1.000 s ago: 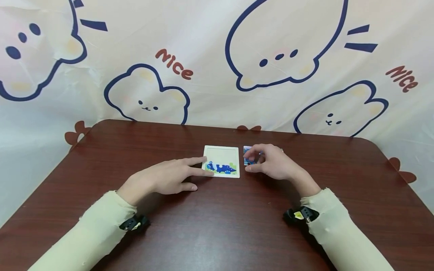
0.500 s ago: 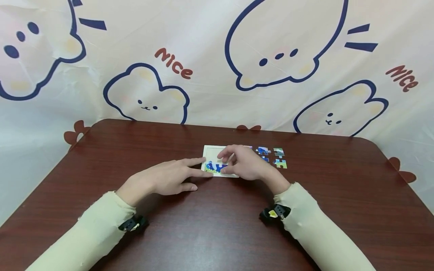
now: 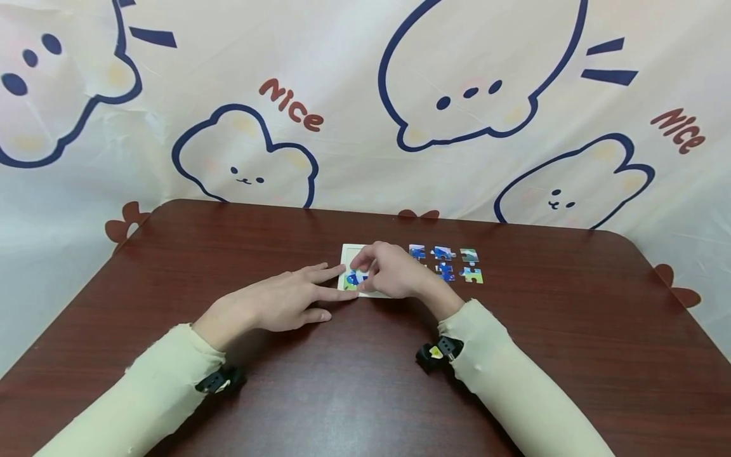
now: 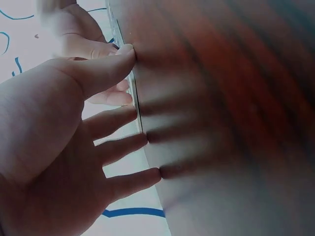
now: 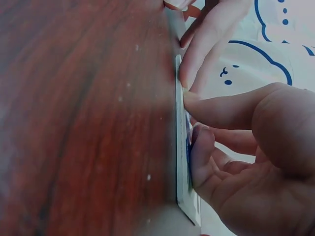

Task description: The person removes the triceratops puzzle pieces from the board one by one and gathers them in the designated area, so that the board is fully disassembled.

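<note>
A white puzzle frame (image 3: 342,285) lies on the table, and blue and green jigsaw pieces (image 3: 351,279) show along its lower edge. My left hand (image 3: 285,298) reaches in from the left with straight, spread fingers, two fingertips on the frame's left edge. In the left wrist view this hand's (image 4: 54,128) fingertips touch down in a row. My right hand (image 3: 394,270) covers much of the frame, its thumb and fingers bent down over the lower-left pieces. The right wrist view has that hand's (image 5: 246,142) thumb tip at the frame (image 5: 180,147); whether it pinches a piece is hidden.
Several loose jigsaw pieces (image 3: 443,253) lie in rows to the right of the frame, some partly behind my right hand. The dark wooden table (image 3: 354,381) ends at a cartoon-printed cloth (image 3: 354,165) behind. Both sleeves carry black wrist devices.
My right hand has moved left from the loose pieces onto the frame, uncovering several pieces on the right. The left hand has stayed at the frame's left edge.
</note>
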The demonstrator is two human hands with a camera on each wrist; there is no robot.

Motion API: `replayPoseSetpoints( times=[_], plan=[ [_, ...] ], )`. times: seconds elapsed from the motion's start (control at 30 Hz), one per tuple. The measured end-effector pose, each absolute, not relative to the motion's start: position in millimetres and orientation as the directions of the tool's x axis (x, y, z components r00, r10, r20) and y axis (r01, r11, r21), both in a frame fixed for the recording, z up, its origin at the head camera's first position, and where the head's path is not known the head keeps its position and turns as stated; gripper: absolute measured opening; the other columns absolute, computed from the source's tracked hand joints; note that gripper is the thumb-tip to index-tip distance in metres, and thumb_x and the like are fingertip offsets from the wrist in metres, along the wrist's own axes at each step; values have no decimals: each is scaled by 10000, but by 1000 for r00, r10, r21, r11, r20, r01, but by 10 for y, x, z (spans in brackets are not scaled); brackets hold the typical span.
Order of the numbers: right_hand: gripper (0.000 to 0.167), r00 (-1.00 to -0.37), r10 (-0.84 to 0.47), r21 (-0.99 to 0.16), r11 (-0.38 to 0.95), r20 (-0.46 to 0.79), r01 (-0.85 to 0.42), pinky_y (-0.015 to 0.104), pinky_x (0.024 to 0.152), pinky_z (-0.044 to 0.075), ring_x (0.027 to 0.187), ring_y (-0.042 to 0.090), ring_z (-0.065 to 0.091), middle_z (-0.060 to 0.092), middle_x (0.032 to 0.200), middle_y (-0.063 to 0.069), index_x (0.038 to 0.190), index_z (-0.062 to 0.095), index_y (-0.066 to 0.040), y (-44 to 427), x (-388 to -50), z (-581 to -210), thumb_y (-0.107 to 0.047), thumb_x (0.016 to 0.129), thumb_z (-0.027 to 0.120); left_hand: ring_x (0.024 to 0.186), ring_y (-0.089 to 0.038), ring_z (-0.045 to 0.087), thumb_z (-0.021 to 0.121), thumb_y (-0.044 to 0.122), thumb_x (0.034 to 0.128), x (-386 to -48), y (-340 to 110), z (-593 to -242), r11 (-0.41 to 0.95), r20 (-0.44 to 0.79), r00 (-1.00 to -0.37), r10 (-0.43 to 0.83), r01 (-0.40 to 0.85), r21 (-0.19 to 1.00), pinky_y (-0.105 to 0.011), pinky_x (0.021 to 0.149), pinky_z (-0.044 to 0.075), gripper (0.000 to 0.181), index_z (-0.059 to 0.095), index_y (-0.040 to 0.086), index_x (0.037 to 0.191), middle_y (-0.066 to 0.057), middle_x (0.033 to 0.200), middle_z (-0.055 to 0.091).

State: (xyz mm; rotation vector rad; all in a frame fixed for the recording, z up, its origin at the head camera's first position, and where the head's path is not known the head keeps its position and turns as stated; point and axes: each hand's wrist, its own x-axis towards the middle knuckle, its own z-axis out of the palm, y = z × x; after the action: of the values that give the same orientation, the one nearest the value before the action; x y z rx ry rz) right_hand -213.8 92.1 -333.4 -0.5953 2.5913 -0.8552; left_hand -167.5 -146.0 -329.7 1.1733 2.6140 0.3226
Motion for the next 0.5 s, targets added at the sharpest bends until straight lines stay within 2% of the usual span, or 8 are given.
replayPoseSetpoints(
  times=[0.1, 0.33, 0.5],
  plan=[
    [339, -846, -489, -622, 735, -211, -269, 396, 964, 575, 1027, 209, 654, 699, 1166, 50, 1261, 718, -118, 897, -2138, -3326, -69, 935, 798, 1553, -560, 334, 650, 230, 1070, -1668, -1460, -3303, 651, -143, -643, 753, 693, 309, -625, 1190, 438, 546, 510, 358, 1582, -163, 1729, 348],
    [303, -839, -491, -628, 736, -236, -254, 315, 839, 529, 918, 211, 601, 658, 1068, 58, 1205, 698, -97, 864, -2138, -3306, 4, 928, 766, 1547, -581, 325, 643, 221, 1074, -1660, -1466, -3299, 645, -142, -637, 758, 698, 312, -615, 1186, 446, 546, 505, 350, 1586, -179, 1731, 337],
    [295, -831, -494, -629, 738, -254, -246, 294, 817, 512, 917, 209, 587, 634, 1042, 60, 1191, 685, -90, 851, -2151, -3304, 38, 930, 734, 1541, -599, 318, 639, 212, 1075, -1664, -1466, -3297, 645, -149, -637, 757, 690, 329, -610, 1177, 458, 558, 490, 354, 1595, -180, 1740, 315]
  ],
)
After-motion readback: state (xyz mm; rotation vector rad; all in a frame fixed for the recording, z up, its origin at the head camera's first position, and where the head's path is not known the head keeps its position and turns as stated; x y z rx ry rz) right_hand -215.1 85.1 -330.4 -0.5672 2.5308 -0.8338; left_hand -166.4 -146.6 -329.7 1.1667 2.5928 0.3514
